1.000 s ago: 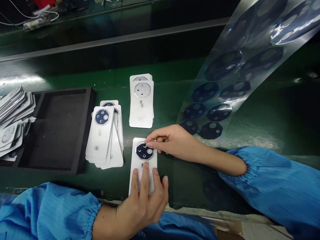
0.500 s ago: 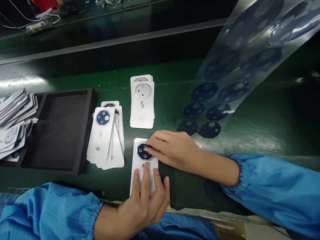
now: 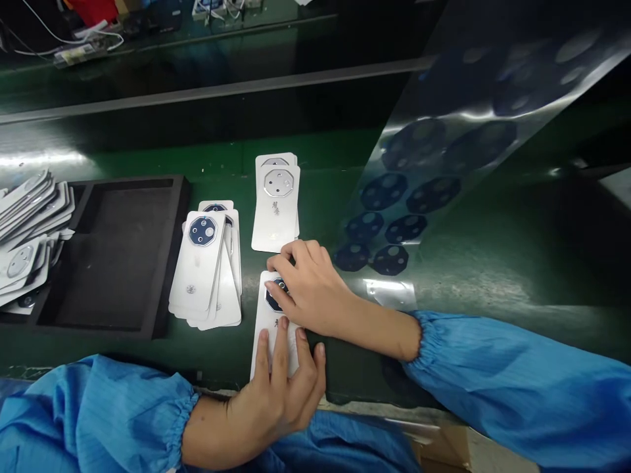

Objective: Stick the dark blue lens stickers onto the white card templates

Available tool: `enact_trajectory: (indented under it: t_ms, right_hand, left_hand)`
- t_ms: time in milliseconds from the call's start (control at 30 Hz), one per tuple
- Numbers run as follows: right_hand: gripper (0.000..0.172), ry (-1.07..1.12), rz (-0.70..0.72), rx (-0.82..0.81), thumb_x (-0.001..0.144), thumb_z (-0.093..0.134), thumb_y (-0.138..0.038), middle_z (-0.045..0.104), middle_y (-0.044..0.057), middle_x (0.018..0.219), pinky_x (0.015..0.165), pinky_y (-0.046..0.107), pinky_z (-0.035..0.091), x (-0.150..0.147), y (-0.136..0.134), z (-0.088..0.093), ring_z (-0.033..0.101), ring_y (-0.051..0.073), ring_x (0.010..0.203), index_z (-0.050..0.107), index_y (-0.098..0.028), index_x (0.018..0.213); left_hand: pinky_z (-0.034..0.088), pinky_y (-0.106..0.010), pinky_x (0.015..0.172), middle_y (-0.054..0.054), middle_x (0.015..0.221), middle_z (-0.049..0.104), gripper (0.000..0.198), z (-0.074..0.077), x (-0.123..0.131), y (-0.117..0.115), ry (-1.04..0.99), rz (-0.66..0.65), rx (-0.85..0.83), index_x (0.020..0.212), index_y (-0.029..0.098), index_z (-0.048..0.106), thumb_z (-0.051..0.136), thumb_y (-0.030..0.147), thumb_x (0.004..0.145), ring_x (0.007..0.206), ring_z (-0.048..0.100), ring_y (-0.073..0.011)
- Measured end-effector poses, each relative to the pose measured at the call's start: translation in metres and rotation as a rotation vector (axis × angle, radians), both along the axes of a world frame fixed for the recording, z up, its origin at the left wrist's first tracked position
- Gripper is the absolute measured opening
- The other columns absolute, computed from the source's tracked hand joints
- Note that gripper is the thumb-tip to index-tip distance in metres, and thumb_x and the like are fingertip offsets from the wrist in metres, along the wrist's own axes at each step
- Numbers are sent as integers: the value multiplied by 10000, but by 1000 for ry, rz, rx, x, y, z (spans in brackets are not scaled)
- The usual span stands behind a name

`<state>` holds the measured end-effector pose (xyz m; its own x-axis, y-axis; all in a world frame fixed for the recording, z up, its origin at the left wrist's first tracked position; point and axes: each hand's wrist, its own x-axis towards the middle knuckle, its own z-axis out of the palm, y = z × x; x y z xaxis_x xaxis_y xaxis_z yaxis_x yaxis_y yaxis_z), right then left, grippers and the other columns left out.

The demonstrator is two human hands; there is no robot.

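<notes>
A white phone back panel (image 3: 265, 326) with an octagonal camera ring lies upright before me. Within the ring sits a dark blue octagonal sticker (image 3: 271, 301) with round holes, partly covered. My left hand (image 3: 283, 394) holds the panel down from below, its fingers spread over the lower part. Above it, my right hand (image 3: 313, 286) bends over the ring, thumb touching the sticker and forefinger near the panel's top edge; a gap shows between them. The other fingertips are hidden. To the right, a clear film strip (image 3: 414, 243) bears pairs of dark octagonal stickers.
Bare-ringed white panels (image 3: 276, 226) are stacked just beyond my hands. Left of them lies a pile of panels with blue octagons (image 3: 194, 269). A black divided tray (image 3: 162, 276) stands further left, with many panels (image 3: 29, 210) heaped at its far side. Cables (image 3: 93, 33) lie at the back.
My right hand has moved left over the camera ring and covers more of the sticker. My left hand stays on the panel. The film strip appears further left in view.
</notes>
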<state>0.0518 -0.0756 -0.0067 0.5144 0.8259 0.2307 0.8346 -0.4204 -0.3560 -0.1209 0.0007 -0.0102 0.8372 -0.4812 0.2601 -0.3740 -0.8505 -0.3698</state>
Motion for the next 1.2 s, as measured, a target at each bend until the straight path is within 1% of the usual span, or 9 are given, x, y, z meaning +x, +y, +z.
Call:
enact_trajectory:
  t_ms: [233, 333, 500, 633, 767, 867, 967, 1067, 1200]
  right_hand:
    - [283, -36, -60, -156, 954, 601, -403, 568, 144, 963, 732, 413, 375, -6, -5, 7, 477, 294, 869, 604, -120, 951]
    - [437, 162, -94, -194, 809, 789, -507, 582, 114, 922, 708, 378, 410, -3, -12, 20, 511, 282, 853, 537, -158, 883]
    - [248, 623, 53, 11, 955, 640, -414, 603, -21, 740, 570, 275, 389, 20, -10, 68, 553, 163, 629, 499, -222, 885]
    - [228, 492, 63, 321, 964, 632, -455, 666, -12, 817, 586, 273, 417, 28, 44, 74, 589, 158, 641, 598, -230, 952]
    - [219, 167, -3, 282, 1001, 599, -389, 699, 63, 903, 692, 332, 502, 15, 122, 39, 628, 232, 815, 644, -185, 936]
    - [172, -45, 1, 286, 970, 635, -268, 623, 173, 1299, 914, 476, 479, 17, 141, 29, 552, 348, 1132, 700, -155, 1082]
    - [286, -313, 54, 348, 992, 583, -258, 587, 182, 1379, 941, 516, 474, 43, 102, 46, 539, 363, 1191, 664, -155, 1247]
    - [379, -517, 197, 451, 1007, 456, -108, 682, 150, 1239, 912, 456, 519, 71, 19, 61, 615, 294, 1169, 564, -162, 1366]
    - [601, -459, 308, 299, 989, 434, -47, 663, 145, 1303, 992, 434, 520, 74, -87, 39, 563, 253, 1316, 316, -208, 1556]
  left_hand:
    - [567, -560, 886, -201, 1244, 654, 417, -1, -2, -1, -29, 11, -15, 1323, 89, 616, 543, 254, 947, 1129, 660, -447]
    - [556, -550, 908, -191, 1250, 639, 415, -5, -4, -2, -37, 16, -28, 1326, 90, 616, 546, 265, 956, 1154, 646, -443]
    - [470, -595, 1047, -96, 1526, 444, 497, 1, -8, 11, -71, -136, -165, 1480, 329, 456, 548, 375, 994, 1424, 409, -396]
    - [424, -373, 1122, -35, 1629, 319, 519, 22, -8, 27, 83, -354, -103, 1557, 315, 347, 396, 344, 1041, 1548, 171, -248]
    - [414, -470, 1108, -154, 1602, 348, 546, 31, 1, 28, 206, -325, -125, 1559, 134, 335, 338, 310, 1043, 1513, 260, -311]
    - [398, -515, 1107, -182, 1583, 367, 613, 29, 8, 23, 294, -315, -157, 1542, 99, 344, 335, 463, 1049, 1482, 311, -326]
    - [410, -549, 1067, -213, 1519, 437, 676, 28, 10, 19, 337, -333, -198, 1493, 91, 403, 390, 572, 1018, 1409, 398, -354]
    - [446, -529, 1015, -191, 1358, 573, 603, 28, 8, 17, 388, -349, -323, 1387, 120, 507, 491, 567, 983, 1242, 528, -344]
    - [463, -479, 993, -142, 1294, 606, 449, 20, 13, 17, 444, -348, -560, 1300, 163, 563, 545, 461, 966, 1187, 549, -308]
